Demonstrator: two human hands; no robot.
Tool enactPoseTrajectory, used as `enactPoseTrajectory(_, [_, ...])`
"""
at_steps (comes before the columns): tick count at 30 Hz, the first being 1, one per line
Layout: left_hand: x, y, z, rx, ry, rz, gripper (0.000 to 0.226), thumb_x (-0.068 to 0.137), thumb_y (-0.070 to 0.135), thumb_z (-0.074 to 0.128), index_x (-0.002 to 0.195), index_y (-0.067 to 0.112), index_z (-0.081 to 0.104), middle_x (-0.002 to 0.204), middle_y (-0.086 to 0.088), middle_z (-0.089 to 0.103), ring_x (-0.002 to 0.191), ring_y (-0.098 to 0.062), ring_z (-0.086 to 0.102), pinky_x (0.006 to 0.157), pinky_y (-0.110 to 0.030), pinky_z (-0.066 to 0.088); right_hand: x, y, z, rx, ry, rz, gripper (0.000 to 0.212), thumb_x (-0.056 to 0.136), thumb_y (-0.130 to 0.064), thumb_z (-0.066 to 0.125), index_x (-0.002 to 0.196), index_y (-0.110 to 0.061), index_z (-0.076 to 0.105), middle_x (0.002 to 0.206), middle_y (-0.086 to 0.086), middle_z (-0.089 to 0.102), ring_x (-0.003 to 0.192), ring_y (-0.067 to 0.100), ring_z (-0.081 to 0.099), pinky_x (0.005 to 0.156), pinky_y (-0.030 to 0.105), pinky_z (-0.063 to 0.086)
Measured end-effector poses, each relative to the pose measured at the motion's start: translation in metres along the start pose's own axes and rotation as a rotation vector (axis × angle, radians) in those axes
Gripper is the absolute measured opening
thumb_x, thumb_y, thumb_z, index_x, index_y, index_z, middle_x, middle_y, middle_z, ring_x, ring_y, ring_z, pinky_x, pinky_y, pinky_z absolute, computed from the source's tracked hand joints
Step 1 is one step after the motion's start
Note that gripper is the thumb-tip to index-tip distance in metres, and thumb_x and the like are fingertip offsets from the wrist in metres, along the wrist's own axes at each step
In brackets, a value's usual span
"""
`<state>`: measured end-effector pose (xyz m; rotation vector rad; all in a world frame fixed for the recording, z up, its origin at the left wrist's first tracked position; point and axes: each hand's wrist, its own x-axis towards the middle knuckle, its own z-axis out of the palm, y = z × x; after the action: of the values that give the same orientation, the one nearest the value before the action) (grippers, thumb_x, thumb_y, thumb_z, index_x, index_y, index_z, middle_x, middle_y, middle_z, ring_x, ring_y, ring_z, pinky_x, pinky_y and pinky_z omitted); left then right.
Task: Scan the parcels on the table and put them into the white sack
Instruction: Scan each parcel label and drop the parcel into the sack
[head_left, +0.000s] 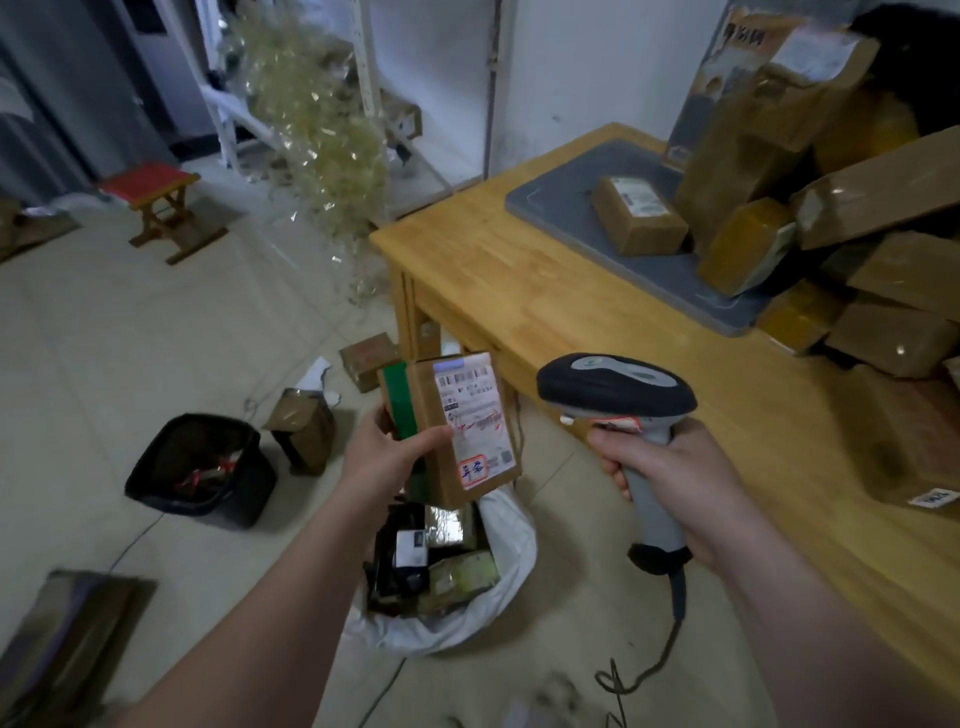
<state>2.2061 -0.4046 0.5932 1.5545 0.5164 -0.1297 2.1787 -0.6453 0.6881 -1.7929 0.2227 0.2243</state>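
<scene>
Gripping the scanner: the right hand (691, 488) was curled round the grey handle of the barcode scanner (613, 387), whose black head pointed left toward the held parcel; its cable (670, 649) trailed down to the floor.
Left hand: the left hand (384, 452) pinched a brown parcel (467, 431), thumb across the front face and fingers behind it.
Held parcel: it stood nearly upright in the air, white shipping label facing the camera and green tape along its left edge, apart from the scanner head and above the sack's mouth.
White sack: the white sack (514, 551) sat open on the floor between the two forearms, beside the table's near corner, with several packed parcels (457, 571) inside, brown and black.
Black bin: a black bin (202, 467) stood on the tiles left of the sack, scraps inside.
Floor boxes: one brown box (304, 431) stood just beside the bin, and another (369, 358) lay nearer the table leg.
Table: the wooden table (519, 280) filled the right side, and a flat parcel (914, 457) lay on its near end.
Grey mat: a grey mat (566, 171) lay on the far end, carrying a small labelled box (636, 215).
Parcel pile: a heap of brown parcels (883, 197) was stacked at the table's right, some leaning on the mat.
Stool: a red-topped wooden stool (156, 197) stood far left on the floor.
</scene>
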Motion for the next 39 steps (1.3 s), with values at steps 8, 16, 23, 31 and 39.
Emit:
enactPoseTrajectory(8, [0.038, -0.121, -0.052, 0.058, 0.325, -0.251, 0.069, 0.072, 0.015, 0.082, 0.131, 0.016, 0.046, 0.116, -0.001, 0.058, 0.1, -0.021, 0.058, 0.075, -0.031, 0.049, 0.077, 0.089, 0.054, -0.046, -0.112, 0.217, 0.014, 0.083, -0.02, 0.073, 0.077, -0.008, 0.07, 0.065, 0.005, 0.064, 0.056, 0.014, 0.057, 0.06, 0.032, 0.046])
enactPoseTrajectory(16, [0.082, -0.239, -0.049, 0.189, 0.385, -0.433, 0.056, 0.07, 0.01, 0.082, 0.11, 0.022, 0.045, 0.103, 0.001, 0.056, 0.098, -0.025, 0.059, 0.068, -0.031, 0.05, 0.16, 0.209, 0.108, -0.106, -0.132, 0.452, 0.006, 0.081, -0.019, 0.075, 0.08, -0.015, 0.071, 0.067, 0.002, 0.066, 0.054, 0.009, 0.061, 0.053, 0.022, 0.047])
enactPoseTrajectory(23, [0.14, -0.325, 0.015, 0.123, 0.163, -0.454, 0.062, 0.07, 0.015, 0.082, 0.118, 0.031, 0.046, 0.107, 0.01, 0.059, 0.103, -0.017, 0.06, 0.082, -0.036, 0.055, 0.224, 0.337, 0.125, -0.106, -0.092, 0.667, 0.007, 0.082, -0.009, 0.074, 0.08, -0.012, 0.068, 0.075, 0.005, 0.063, 0.064, 0.015, 0.058, 0.064, 0.026, 0.046])
enactPoseTrajectory(31, [0.173, -0.401, 0.077, 0.581, -0.119, -0.486, 0.091, 0.06, 0.052, 0.076, 0.139, 0.026, 0.04, 0.128, -0.002, 0.05, 0.117, -0.025, 0.051, 0.096, -0.044, 0.048, 0.255, 0.448, 0.111, -0.008, -0.087, 0.817, 0.01, 0.083, -0.001, 0.069, 0.086, -0.01, 0.066, 0.075, 0.001, 0.058, 0.064, 0.013, 0.053, 0.065, 0.028, 0.041])
enactPoseTrajectory(39, [0.188, -0.404, 0.107, 0.819, 0.066, -0.405, 0.068, 0.075, 0.045, 0.07, 0.131, 0.023, 0.038, 0.127, -0.004, 0.042, 0.118, -0.029, 0.039, 0.079, -0.041, 0.04, 0.257, 0.476, 0.117, -0.06, -0.116, 0.809, 0.014, 0.082, 0.005, 0.067, 0.079, -0.008, 0.063, 0.07, 0.004, 0.059, 0.063, 0.015, 0.056, 0.066, 0.028, 0.046])
